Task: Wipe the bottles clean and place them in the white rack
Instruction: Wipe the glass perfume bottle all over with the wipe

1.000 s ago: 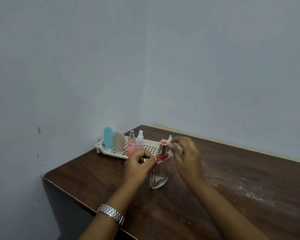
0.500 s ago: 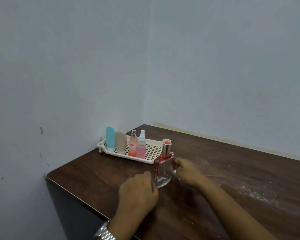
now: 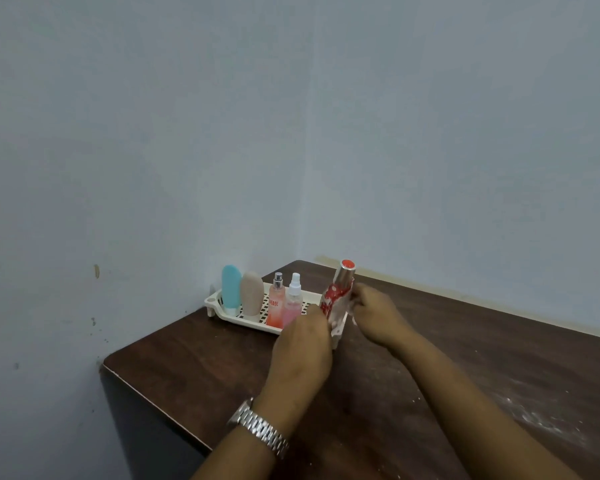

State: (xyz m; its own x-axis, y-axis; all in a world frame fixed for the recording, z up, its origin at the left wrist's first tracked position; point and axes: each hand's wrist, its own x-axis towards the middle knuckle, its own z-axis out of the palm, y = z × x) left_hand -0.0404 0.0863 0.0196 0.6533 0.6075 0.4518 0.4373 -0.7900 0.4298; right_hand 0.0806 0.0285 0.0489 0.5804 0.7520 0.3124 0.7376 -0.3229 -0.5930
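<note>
While the fingers (image 3: 360,296) of the right hand (image 3: 378,317) close on a scrap of white cloth (image 3: 352,315) and press it to the side of a perfume bottle (image 3: 336,299), the left hand (image 3: 302,344) takes the bottle from below. Its fingers are hidden behind the back of the hand, but they appear wrapped round the lower body of the glass. The bottle, red-spotted with a silver cap (image 3: 346,271), is held between the two hands just above the desk (image 3: 465,344). Its long axis is close to upright, with the cap leaning a little to the right and away from the person. Just behind it and to its left lies the white rack (image 3: 214,303), whose near right end is partly covered by the bottle and the left hand. Four bottles already stand there in a row: a blue tube (image 3: 231,289), a beige tube (image 3: 252,293), an orange spray bottle (image 3: 276,304) and a pink spray bottle (image 3: 293,304). The open stretch of rack lies between the pink spray bottle and the right end, so the left hand, nearer the rack and carrying the weight, looks best placed to set the bottle in. A metal watch (image 3: 260,427) circles the left wrist.
</note>
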